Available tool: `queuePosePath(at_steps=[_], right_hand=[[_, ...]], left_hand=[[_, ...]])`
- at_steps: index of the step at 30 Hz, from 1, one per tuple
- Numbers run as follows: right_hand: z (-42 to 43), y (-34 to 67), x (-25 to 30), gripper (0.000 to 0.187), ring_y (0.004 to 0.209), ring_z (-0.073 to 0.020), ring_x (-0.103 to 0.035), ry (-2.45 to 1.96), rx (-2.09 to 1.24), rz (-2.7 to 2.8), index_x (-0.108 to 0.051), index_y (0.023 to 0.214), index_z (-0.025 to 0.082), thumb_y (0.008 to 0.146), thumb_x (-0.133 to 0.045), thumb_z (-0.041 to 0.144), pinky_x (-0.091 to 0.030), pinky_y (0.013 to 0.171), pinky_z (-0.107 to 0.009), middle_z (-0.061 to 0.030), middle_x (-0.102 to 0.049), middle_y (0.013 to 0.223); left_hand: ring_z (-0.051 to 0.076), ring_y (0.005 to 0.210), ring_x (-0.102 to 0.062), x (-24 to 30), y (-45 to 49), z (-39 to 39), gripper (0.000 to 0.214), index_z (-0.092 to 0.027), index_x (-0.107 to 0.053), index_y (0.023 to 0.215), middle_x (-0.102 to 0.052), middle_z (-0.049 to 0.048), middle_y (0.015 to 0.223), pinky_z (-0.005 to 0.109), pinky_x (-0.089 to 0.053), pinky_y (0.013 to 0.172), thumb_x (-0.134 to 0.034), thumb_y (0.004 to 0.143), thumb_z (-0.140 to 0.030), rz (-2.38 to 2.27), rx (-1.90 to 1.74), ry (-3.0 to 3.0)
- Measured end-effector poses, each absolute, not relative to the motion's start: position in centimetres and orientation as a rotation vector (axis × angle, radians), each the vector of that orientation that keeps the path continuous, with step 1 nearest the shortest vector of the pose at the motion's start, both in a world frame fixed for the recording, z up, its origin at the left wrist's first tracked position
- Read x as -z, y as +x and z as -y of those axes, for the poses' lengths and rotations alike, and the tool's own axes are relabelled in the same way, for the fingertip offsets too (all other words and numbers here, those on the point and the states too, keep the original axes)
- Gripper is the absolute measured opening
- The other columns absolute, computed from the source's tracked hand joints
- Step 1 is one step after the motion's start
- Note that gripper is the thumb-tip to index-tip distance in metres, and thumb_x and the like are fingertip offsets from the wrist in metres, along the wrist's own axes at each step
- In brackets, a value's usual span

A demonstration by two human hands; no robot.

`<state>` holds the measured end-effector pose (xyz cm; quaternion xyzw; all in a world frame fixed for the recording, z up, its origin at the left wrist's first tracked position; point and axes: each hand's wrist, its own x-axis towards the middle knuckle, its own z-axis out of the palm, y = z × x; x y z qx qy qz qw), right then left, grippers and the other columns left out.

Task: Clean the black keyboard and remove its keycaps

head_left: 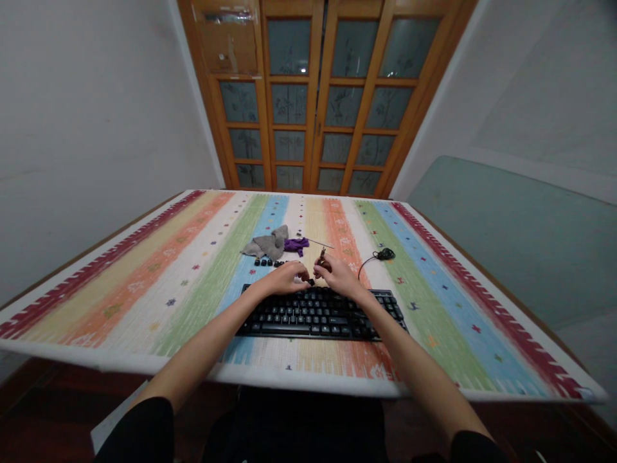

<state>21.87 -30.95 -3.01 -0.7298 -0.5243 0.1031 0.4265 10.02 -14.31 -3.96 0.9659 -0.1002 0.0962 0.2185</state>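
A black keyboard (294,319) was set lengthwise on the striped cloth (139,283) that was spread over the desk (482,360), close to the near edge and about midway between left and right. Both hands were held over its far edge, just beside each other. At the fingertips of the left hand (290,278), a small black piece (311,282) was pinched, with the fingers drawn together. By the fingers of the right hand (333,275), a small dark tool (322,253) was clamped, its far end pointed away toward the far side; its exact kind could not be told. The right part of the keyboard was crossed by the right forearm.

Beyond the left hand, a row of black keycaps (264,262) was laid out, partly hidden by that hand. Farther off, a crumpled grey cloth (268,244) was placed, with a purple cloth (295,245) touching its right side. A thin rod (315,243) was seen to the right of the purple cloth, beyond the tool. To the right, a black cable (384,254) was bundled, one length being led back toward the keyboard.
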Motion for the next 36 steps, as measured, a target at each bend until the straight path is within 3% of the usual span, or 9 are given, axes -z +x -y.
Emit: queuePosePath(at_steps=[19,36], right_hand=[[34.5,21.8,3.9,0.013,0.073,-0.0184,-0.066,-1.838,-0.207,1.321,-0.059,0.089,0.018,0.087,-0.058,0.03,-0.05,0.071,-0.03,-0.0041,-0.069,0.079],[34.6,20.8,4.7,0.005,0.078,-0.0187,-0.067,-1.799,-0.211,1.262,-0.058,0.091,0.018,0.086,-0.058,0.02,-0.05,0.074,-0.03,-0.0048,-0.07,0.083]], left_hand=[[0.026,0.095,-0.05,3.8,13.2,12.4,0.012,-0.018,-0.065,0.087,-0.061,0.0092,0.095,0.037,-0.041,0.081,-0.063,0.08,-0.027,0.175,-0.344,3.107],[0.029,0.097,-0.051,3.7,14.9,12.7,0.014,-0.014,-0.066,0.085,-0.062,0.0147,0.096,0.04,-0.041,0.077,-0.059,0.078,-0.024,0.155,-0.252,3.275]])
